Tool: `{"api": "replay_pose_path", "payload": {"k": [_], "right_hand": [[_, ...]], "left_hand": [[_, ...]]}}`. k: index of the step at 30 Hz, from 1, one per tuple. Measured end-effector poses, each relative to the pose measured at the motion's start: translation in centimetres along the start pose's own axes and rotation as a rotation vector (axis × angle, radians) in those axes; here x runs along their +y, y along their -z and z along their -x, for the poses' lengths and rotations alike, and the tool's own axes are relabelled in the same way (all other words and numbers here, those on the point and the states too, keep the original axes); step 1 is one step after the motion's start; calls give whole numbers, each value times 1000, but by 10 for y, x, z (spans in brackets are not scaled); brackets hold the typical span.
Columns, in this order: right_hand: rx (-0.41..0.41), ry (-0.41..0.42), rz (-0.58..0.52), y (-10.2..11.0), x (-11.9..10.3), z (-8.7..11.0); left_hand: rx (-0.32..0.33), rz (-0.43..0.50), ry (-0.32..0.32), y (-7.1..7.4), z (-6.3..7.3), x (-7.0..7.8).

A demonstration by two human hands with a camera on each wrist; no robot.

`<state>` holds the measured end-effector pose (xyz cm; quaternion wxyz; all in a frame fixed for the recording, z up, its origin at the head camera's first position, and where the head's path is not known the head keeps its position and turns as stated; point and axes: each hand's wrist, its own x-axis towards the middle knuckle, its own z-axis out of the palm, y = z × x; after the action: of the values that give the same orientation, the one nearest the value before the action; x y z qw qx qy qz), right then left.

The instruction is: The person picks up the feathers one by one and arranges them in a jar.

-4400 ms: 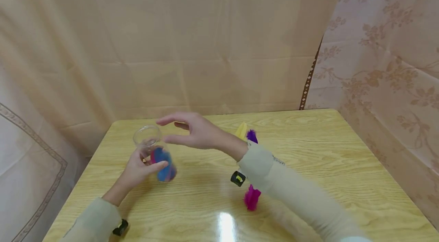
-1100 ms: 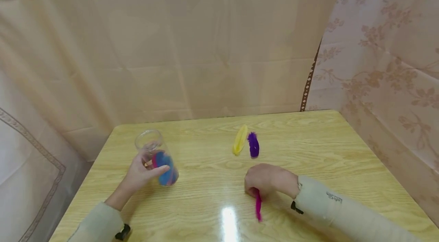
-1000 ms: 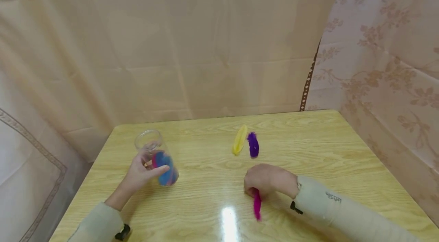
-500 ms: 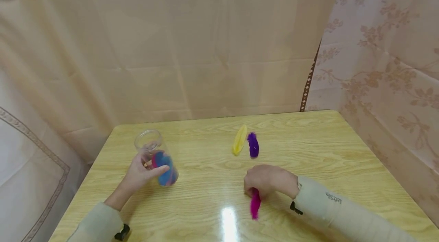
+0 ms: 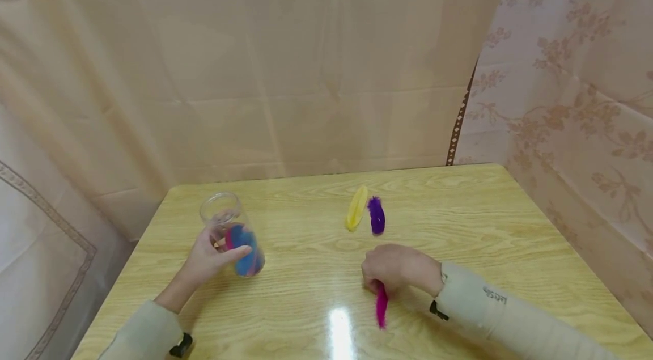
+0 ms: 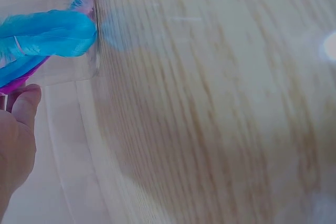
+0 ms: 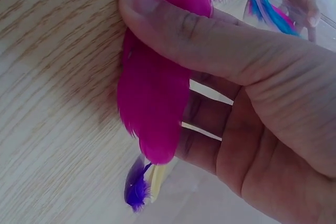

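My left hand (image 5: 201, 261) grips a clear plastic cup (image 5: 239, 205) round its side, at the left of the table. The cup stands upright with its open rim upward. Inside it are blue feathers (image 6: 58, 32) along with some pink and magenta. Farther right, my right hand (image 5: 395, 267) is low over the table and pinches a magenta feather (image 5: 381, 312). In the right wrist view the thumb (image 7: 173, 32) lies across this feather, and its lower end sticks out past the thumb.
Beyond the right hand, a yellow feather (image 5: 357, 208) and a purple feather (image 5: 377, 216) lie side by side on the wood-grain table (image 5: 474, 212). Beige curtains (image 5: 306, 65) hang behind the table's back edge, with flowered cloth (image 5: 576, 93) on the right.
The right hand went from beside the cup's mouth, fingers spread, to the magenta feather and took hold of it. Over the last second the feather's end sways slightly; the left hand stays on the cup.
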<state>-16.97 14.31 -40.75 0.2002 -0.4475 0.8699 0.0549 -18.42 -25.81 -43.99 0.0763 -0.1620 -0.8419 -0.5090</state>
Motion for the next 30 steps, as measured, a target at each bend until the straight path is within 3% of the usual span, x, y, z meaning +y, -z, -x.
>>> {"api": "replay_pose_path", "payload": {"k": [6, 10, 14, 23, 26, 30], "right_hand": [[-8, 22, 20, 4, 2, -1], [-55, 34, -122, 7, 3, -2], [-63, 132, -266, 11, 2, -4], [160, 458, -533, 39, -3, -20], [246, 499, -590, 48, -7, -28], [328, 486, -659, 61, -13, -38]], "left_hand": [[-19, 76, 2, 0, -2, 4], [-24, 93, 4, 1, -4, 4], [-30, 87, 13, 2, -4, 3], [-23, 85, 26, -1, 0, 1], [-22, 87, 11, -1, 0, 0], [-16, 91, 0, 0, 0, 0]]}}
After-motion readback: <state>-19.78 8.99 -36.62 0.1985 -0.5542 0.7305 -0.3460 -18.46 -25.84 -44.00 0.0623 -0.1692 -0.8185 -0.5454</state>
